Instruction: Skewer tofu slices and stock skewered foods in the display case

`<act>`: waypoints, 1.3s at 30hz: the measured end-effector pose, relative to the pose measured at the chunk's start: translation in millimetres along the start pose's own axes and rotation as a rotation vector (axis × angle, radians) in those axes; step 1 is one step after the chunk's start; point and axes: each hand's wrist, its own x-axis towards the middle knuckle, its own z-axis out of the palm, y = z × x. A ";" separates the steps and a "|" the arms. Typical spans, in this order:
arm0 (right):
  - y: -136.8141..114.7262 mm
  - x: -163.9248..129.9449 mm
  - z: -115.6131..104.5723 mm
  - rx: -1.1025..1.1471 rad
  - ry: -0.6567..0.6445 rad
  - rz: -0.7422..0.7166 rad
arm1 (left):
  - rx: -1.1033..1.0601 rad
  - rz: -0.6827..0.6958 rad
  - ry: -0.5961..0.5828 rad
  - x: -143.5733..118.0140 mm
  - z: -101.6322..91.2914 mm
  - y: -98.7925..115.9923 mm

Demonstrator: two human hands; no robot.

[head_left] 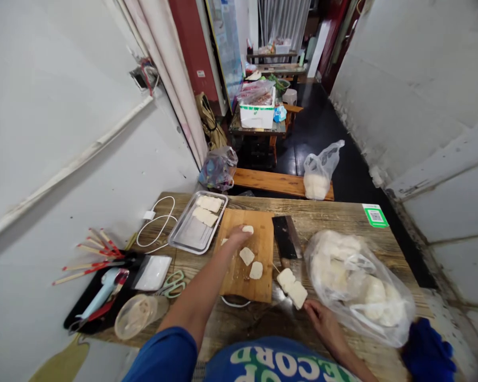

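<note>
Surface (334,217) runs wall to wall; its far edge meets a bench, its near edge lies at the person's body. Left hand (237,235), at frame centre on the cutting board (258,286), fingers pinching a white slice (247,229). Right hand (321,314), lower right, rests flat beside stacked slices (292,287); its fingers look loosely together. Open board remains lower left of two loose slices (251,262). Cleaver (286,236) borders the board's right; bag (358,286) crowds the right side; steel tray (191,236) adjoins the left.
</note>
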 end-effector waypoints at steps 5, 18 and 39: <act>-0.8 -2.4 4.9 -0.019 0.017 0.026 | 0.101 0.152 0.016 -6.6 4.9 12.3; -6.1 -10.1 4.1 0.009 0.052 0.020 | 0.167 0.291 -0.224 -124.8 -20.5 -60.9; -26.5 -19.6 12.1 0.009 0.054 -0.037 | -0.058 0.020 -0.063 -114.8 -24.7 -97.1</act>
